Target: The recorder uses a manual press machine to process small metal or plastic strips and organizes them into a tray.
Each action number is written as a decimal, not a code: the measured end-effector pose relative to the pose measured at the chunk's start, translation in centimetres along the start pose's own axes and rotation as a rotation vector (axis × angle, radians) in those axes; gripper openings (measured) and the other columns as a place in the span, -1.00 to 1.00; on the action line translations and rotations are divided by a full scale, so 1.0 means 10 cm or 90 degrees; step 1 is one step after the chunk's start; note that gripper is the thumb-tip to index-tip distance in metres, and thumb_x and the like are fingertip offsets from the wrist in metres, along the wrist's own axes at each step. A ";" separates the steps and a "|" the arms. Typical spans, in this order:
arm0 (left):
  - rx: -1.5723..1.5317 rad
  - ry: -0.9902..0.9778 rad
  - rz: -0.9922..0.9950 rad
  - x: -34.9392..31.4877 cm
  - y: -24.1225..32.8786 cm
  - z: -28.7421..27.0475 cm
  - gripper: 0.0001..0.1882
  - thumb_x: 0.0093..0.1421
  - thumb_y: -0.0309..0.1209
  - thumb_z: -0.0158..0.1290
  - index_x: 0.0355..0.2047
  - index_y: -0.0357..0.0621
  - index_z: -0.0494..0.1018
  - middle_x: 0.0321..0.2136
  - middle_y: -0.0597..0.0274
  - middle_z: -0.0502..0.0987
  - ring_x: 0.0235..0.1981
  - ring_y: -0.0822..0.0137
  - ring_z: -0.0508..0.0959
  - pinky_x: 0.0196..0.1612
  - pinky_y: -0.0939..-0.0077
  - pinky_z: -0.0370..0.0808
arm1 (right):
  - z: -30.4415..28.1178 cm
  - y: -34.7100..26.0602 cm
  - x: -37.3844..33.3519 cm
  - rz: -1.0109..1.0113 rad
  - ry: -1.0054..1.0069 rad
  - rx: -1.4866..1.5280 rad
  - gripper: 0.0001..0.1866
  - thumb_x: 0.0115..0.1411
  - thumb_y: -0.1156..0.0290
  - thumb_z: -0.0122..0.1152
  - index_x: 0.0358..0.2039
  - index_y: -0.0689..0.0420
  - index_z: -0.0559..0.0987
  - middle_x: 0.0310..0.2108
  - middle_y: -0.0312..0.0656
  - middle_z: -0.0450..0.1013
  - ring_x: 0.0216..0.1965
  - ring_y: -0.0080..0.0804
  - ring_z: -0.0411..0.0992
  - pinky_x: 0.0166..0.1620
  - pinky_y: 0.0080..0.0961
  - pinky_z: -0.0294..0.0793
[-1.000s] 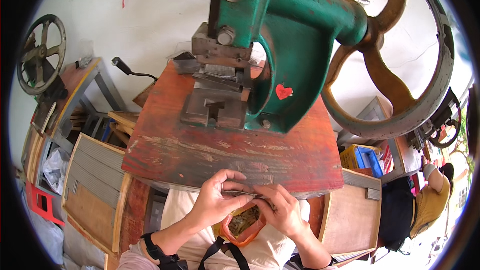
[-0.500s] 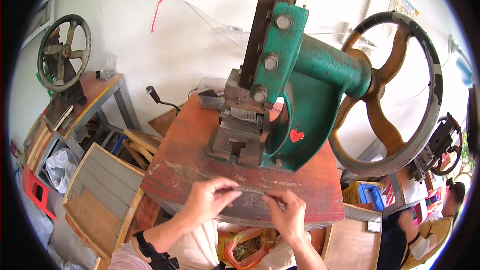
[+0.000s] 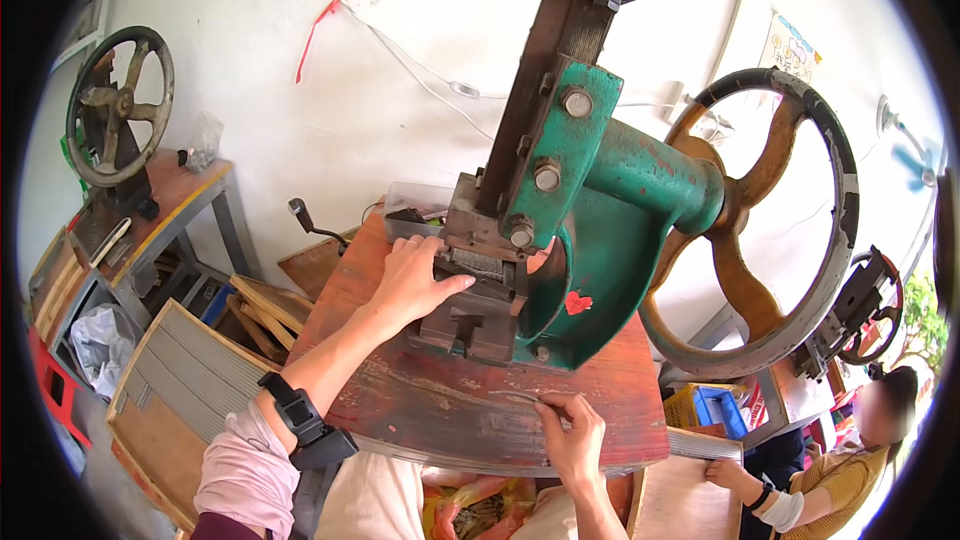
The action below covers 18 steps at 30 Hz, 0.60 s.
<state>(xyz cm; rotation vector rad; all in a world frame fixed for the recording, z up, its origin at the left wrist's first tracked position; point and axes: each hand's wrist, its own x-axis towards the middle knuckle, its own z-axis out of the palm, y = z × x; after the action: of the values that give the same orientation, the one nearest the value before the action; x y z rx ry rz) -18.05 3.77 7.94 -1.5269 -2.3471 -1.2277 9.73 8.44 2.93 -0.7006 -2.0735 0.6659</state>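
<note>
Your right hand (image 3: 574, 440) pinches a thin strip (image 3: 516, 397) over the table (image 3: 425, 418). Your left hand (image 3: 405, 282), thumb spread, is at the die (image 3: 465, 328) of the press (image 3: 622, 202); I cannot tell whether it grips anything. You seem to be tending the die; the next move likely calls for keeping that hand clear of the ram (image 3: 474, 218).

Yr L hand (image 3: 410, 282) covers part of block's (image 3: 468, 328) L side; can't tell if yr fingers grip anything there. R hand (image 3: 573, 434): strip's (image 3: 515, 397) near end hidden in yr pinch, too thin to ID material. Bag (image 3: 447, 518) cut by lower edge, contents unclear. Co-worker's (image 3: 848, 480) face blurred.
</note>
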 end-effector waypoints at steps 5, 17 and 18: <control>0.029 0.007 -0.001 -0.05 0.01 -0.04 -0.46 0.01 -0.10 0.21 -0.15 -0.29 0.49 -0.26 -0.01 0.41 -0.11 0.07 0.31 -0.06 0.29 0.31 | 0.06 0.40 -0.16 0.060 0.026 0.026 -0.91 0.00 0.60 0.25 -0.43 0.27 0.55 -0.47 -0.12 0.51 -0.46 -0.45 0.48 -0.35 -0.56 0.47; 0.164 -0.018 0.033 -0.01 0.01 0.08 -0.51 0.13 -0.11 0.07 -0.05 -0.22 0.45 -0.07 -0.14 0.34 0.03 -0.07 0.24 0.08 0.16 0.21 | 0.03 0.45 -0.20 0.161 0.020 0.103 -0.91 -0.02 0.56 0.28 -0.45 0.23 0.56 -0.50 -0.09 0.49 -0.50 -0.33 0.48 -0.39 -0.52 0.44; 0.189 -0.013 0.074 -0.01 -0.02 0.12 -0.50 0.15 -0.11 0.05 -0.02 -0.21 0.42 0.01 -0.20 0.31 0.07 -0.13 0.21 0.10 0.13 0.20 | 0.03 0.44 -0.20 0.140 0.020 0.097 -0.91 -0.02 0.56 0.27 -0.45 0.22 0.55 -0.50 -0.09 0.48 -0.50 -0.30 0.48 -0.39 -0.51 0.44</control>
<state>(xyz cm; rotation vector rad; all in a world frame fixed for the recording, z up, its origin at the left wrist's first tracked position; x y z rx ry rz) -17.72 4.49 6.96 -1.5539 -2.2881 -0.8002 11.57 10.15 -1.26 -0.8530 -1.9102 0.9197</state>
